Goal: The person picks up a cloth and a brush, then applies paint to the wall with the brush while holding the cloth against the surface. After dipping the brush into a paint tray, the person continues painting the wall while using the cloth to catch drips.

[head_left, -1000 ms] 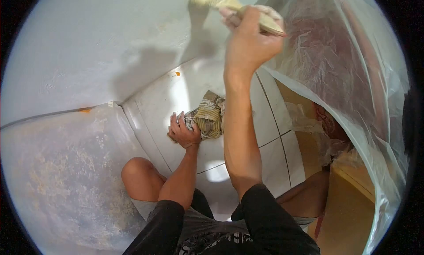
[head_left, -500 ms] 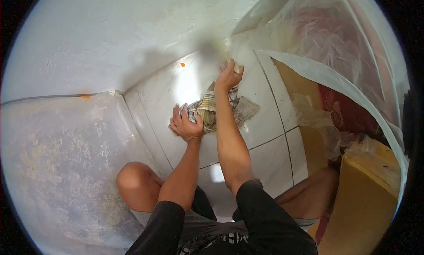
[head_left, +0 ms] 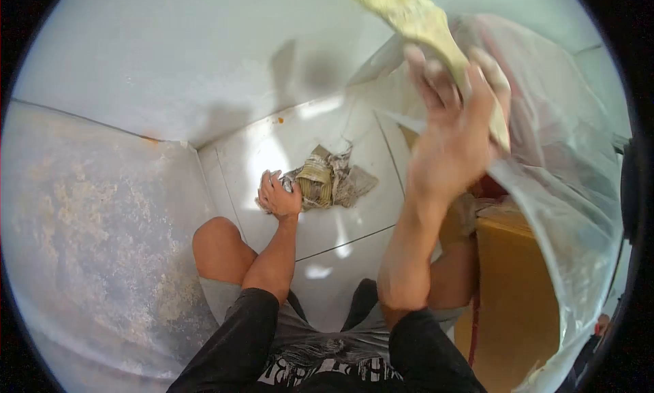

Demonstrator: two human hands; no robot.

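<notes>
"Movement first: what differs from half a second ago?"

"Mainly the right hand [head_left: 456,137]. It was low, past the cloth and close to the floor; now it is raised at the upper right, and the flat, pale-yellow, brush-like tool [head_left: 436,35] shows clearly, its broad end cut off by the top edge of the view."

"And the left hand [head_left: 280,195]?"

"Same place, on the left end of the crumpled, striped, yellow-and-grey cloth [head_left: 317,178], which lies on the white tiled floor [head_left: 327,243]."

"Any writing to read?"

"White lettering [head_left: 368,370] runs across the chest of the dark shirt [head_left: 327,345], but folds and the bottom edge keep me from reading it."

"How do the hands stand?"

"The right forearm reaches up and forward, a bit blurred. That grip is closed around the tool's slim handle, fingers on one side and thumb on the other, broad end slanting up and left before the pale wall [head_left: 170,59]. The left arm reaches forward, palm down, fingers touching the cloth; whether they are clenched on it, I can't tell."

"What's beside the right arm?"

"A tan box [head_left: 518,277], partly under a clear, wrinkled plastic sheet [head_left: 558,148]."
</notes>
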